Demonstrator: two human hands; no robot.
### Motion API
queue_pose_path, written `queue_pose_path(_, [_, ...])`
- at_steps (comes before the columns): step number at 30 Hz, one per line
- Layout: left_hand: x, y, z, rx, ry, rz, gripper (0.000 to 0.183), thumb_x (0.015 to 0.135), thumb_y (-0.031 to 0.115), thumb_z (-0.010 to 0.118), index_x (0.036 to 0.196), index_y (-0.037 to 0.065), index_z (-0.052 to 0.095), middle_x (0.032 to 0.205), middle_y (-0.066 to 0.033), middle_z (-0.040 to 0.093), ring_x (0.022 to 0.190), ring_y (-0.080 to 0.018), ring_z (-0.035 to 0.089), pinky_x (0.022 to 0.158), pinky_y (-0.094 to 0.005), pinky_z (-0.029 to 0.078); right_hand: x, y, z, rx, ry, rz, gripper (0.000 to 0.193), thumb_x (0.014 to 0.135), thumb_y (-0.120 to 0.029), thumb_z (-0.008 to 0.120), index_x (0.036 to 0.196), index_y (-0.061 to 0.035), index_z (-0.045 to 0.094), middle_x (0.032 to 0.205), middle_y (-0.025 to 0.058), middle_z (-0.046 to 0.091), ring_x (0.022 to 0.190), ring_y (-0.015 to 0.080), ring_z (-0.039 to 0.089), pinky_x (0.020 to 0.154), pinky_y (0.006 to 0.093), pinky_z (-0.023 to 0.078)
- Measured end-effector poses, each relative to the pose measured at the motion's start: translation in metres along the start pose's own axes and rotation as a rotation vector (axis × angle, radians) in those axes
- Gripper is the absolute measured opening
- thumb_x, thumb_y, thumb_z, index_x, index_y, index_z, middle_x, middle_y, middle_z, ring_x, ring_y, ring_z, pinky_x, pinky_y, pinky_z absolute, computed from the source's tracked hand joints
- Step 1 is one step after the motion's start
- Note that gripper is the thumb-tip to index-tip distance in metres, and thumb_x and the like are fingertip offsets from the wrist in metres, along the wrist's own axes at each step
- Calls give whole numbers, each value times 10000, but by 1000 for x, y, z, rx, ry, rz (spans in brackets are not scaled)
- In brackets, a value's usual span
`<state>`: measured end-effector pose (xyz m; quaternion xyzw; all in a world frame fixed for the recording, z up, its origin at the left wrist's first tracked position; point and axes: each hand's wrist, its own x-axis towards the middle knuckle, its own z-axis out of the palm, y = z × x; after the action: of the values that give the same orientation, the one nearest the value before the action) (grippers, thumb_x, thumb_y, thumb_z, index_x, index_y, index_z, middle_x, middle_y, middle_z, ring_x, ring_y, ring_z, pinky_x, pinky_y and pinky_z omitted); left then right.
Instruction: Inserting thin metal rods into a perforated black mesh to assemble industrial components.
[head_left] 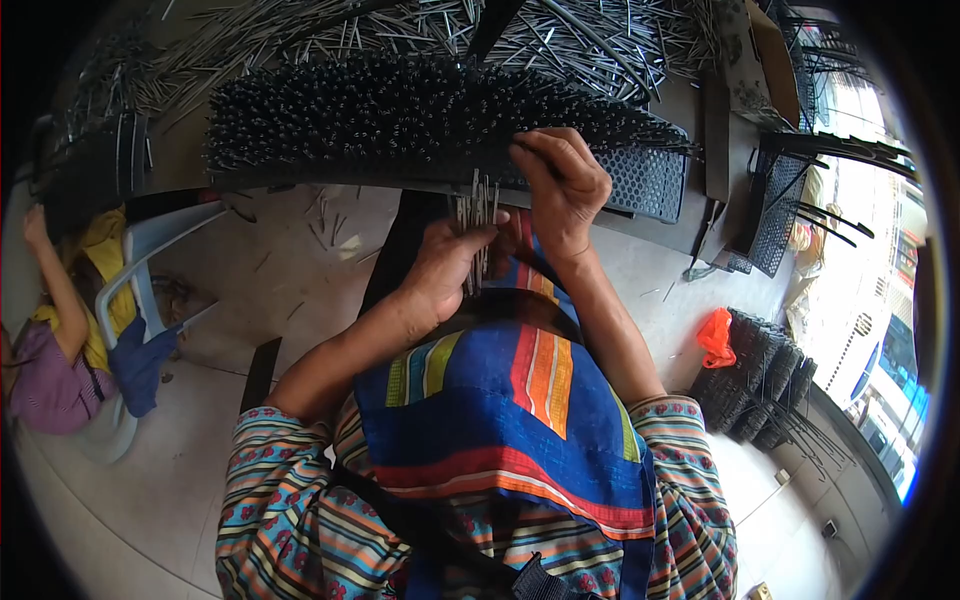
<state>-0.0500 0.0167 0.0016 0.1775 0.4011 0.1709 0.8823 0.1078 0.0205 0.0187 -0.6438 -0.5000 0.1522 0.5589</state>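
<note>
A bundle of thin grey metal rods (478, 208) stands roughly upright in my left hand (438, 268), whose fingers and thumb are closed around it just below the front edge of the bench. Beyond it lies a long perforated dark metal tray (640, 186), its holes densely filled with upright dark rods (370, 112). Bare holes show at the tray's right end. My right hand (570, 188) is raised over the tray's front edge, right of centre, with the fingers curled together in a pinch. Whatever sits between those fingertips is too small or hidden to make out.
Loose rods (560, 45) are heaped behind the tray. A cardboard box (772, 62) stands at the far right. On the left, another person (62, 375) sits by a pale blue chair (150, 262). Dark stacked bundles (752, 375) and an orange bag (714, 338) are on the right floor.
</note>
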Motion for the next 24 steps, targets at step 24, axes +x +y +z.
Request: queue_pose_path(24, [-6,0,-4,-83,86,26,166,843,41,622,993,-23,651,875,-111,702,736,-184,676,669,-312,546,28,-18,4,-688,-422,-248,221,839,-161,637,1054,-142,685,766,44,602,613,262,619,521,354,478])
